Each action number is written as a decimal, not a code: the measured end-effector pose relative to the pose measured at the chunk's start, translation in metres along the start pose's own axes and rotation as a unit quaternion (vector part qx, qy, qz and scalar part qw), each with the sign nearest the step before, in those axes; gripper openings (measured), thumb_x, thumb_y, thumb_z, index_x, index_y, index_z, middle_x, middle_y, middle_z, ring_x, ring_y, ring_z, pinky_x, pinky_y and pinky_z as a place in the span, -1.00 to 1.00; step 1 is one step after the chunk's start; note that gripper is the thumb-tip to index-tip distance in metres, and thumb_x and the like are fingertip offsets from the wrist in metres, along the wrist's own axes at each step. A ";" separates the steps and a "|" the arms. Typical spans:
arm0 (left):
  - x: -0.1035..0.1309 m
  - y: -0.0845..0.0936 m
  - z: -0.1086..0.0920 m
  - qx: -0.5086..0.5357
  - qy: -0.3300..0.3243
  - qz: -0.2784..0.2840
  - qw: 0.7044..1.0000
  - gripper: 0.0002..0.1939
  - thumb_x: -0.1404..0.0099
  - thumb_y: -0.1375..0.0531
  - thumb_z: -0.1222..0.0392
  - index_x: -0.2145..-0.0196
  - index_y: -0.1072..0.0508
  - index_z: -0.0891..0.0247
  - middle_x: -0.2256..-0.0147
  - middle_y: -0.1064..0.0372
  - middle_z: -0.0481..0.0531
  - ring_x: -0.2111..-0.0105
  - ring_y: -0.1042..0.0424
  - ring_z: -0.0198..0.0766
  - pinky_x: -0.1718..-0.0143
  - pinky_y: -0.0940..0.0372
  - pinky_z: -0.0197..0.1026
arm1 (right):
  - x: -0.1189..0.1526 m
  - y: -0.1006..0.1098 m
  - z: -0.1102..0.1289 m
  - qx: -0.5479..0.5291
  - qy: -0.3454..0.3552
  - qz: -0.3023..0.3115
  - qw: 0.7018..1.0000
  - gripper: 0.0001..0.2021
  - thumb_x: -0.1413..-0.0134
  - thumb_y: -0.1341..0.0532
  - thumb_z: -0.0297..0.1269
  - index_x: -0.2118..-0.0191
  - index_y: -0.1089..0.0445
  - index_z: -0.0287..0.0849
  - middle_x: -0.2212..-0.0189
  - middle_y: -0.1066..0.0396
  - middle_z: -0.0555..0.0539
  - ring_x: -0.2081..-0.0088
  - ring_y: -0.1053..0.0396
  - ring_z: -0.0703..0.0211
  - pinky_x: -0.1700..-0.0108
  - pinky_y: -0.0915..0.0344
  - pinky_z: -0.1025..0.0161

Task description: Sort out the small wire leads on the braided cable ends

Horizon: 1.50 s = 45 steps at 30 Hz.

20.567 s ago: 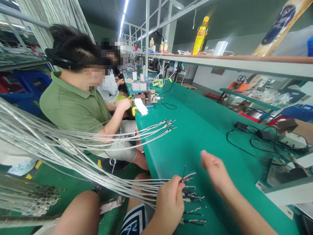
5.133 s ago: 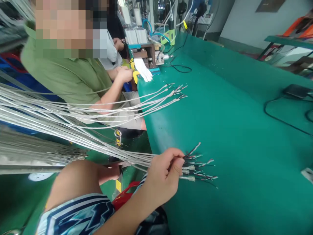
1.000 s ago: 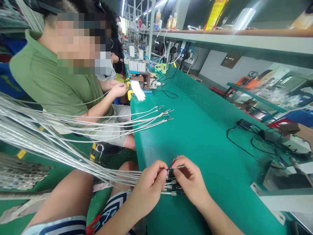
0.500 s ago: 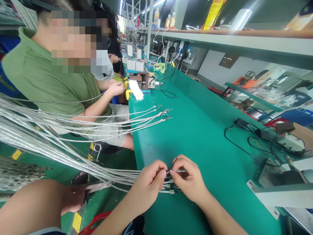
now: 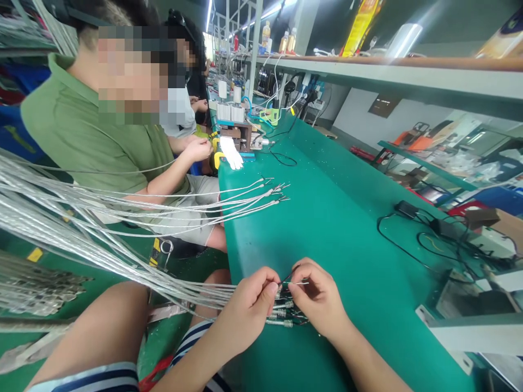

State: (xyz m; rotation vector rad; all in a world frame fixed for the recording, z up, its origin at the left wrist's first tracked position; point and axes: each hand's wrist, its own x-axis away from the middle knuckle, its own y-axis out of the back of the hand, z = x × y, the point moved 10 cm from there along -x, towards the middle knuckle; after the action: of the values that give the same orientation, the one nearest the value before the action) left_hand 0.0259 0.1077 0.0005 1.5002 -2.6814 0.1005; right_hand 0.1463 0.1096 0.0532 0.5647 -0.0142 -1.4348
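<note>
Both hands pinched on the cable ends at the near edge of the worktop (image 5: pixel 335 218).
Left hand (image 5: pixel 249 310) curled nearly closed around the bundle of silver cables (image 5: pixel 102 247), thumb and forefinger clamped just behind the stripped ends; bundle runs off to the left, over the worktop edge. Right hand (image 5: pixel 321 299) also mostly closed, fingertips pinching one thin wire (image 5: pixel 297 283) that sticks out of the bundle; the two hands sit close together, almost touching. Remaining stripped ends (image 5: pixel 284 316) lie on the green mat below and between the hands. A second cable bundle (image 5: pixel 245 198) lies further up the worktop, well apart. A person in a green shirt (image 5: pixel 93 141) sits to the left, own hands at a fixture (image 5: pixel 237 136).
</note>
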 end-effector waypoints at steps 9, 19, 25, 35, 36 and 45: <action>0.000 -0.001 0.001 0.012 0.005 -0.004 1.000 -0.69 -0.47 0.03 -0.07 0.24 -0.29 0.22 0.57 -0.13 -0.19 0.65 -0.08 -0.44 0.62 0.01 -0.36 | 0.001 -0.003 0.001 0.030 0.004 0.001 1.000 -0.84 0.01 -0.22 -0.53 0.41 -0.30 -0.10 0.40 -0.31 -0.02 0.38 -0.29 0.16 0.43 -0.17 0.26; -0.001 0.006 0.000 0.035 -0.011 -0.036 0.999 -0.68 -0.46 0.00 -0.07 0.26 -0.31 0.23 0.60 -0.12 -0.19 0.64 -0.07 -0.45 0.63 0.03 -0.39 | -0.001 0.007 0.010 0.045 0.013 0.002 0.999 -0.83 0.03 -0.22 -0.54 0.42 -0.31 -0.10 0.41 -0.32 -0.02 0.37 -0.31 0.15 0.40 -0.18 0.24; -0.002 0.010 -0.001 0.058 -0.026 -0.050 0.997 -0.68 -0.45 -0.01 -0.06 0.26 -0.32 0.24 0.64 -0.09 -0.21 0.67 -0.02 -0.44 0.64 0.07 -0.37 | -0.003 0.016 0.011 0.070 0.019 0.014 0.997 -0.84 0.02 -0.22 -0.53 0.42 -0.30 -0.10 0.41 -0.30 -0.02 0.48 -0.21 0.23 0.50 -0.07 0.28; -0.001 0.009 0.001 0.033 -0.020 -0.057 0.998 -0.65 -0.45 0.00 -0.10 0.25 -0.34 0.24 0.61 -0.11 -0.18 0.62 -0.06 -0.40 0.59 0.01 -0.36 | -0.006 0.019 0.017 0.106 0.010 0.080 0.991 -0.78 0.12 -0.18 -0.61 0.43 -0.27 -0.10 0.40 -0.28 0.00 0.51 -0.08 0.29 0.51 -0.01 0.29; -0.001 0.008 -0.001 0.030 -0.022 -0.055 0.998 -0.65 -0.45 0.00 -0.09 0.26 -0.34 0.24 0.61 -0.11 -0.18 0.61 -0.07 -0.40 0.58 0.00 -0.35 | -0.006 0.019 0.018 0.108 0.011 0.084 0.991 -0.77 0.12 -0.18 -0.62 0.43 -0.26 -0.10 0.40 -0.27 0.00 0.52 -0.07 0.29 0.51 -0.01 0.29; 0.000 0.016 0.005 0.104 -0.040 -0.079 0.991 -0.68 -0.46 0.02 -0.09 0.24 -0.29 0.21 0.60 -0.08 -0.22 0.66 0.02 -0.44 0.63 0.07 -0.38 | -0.010 0.065 0.025 0.105 0.038 0.023 0.993 -0.85 -0.08 -0.24 -0.45 0.41 -0.28 -0.08 0.44 -0.24 -0.03 0.45 -0.17 0.18 0.49 -0.04 0.25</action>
State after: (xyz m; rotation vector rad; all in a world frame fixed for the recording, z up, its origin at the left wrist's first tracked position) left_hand 0.0121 0.1163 -0.0048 1.8056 -2.6704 0.3279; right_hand 0.1961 0.1114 0.1021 0.7872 -0.1187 -1.3743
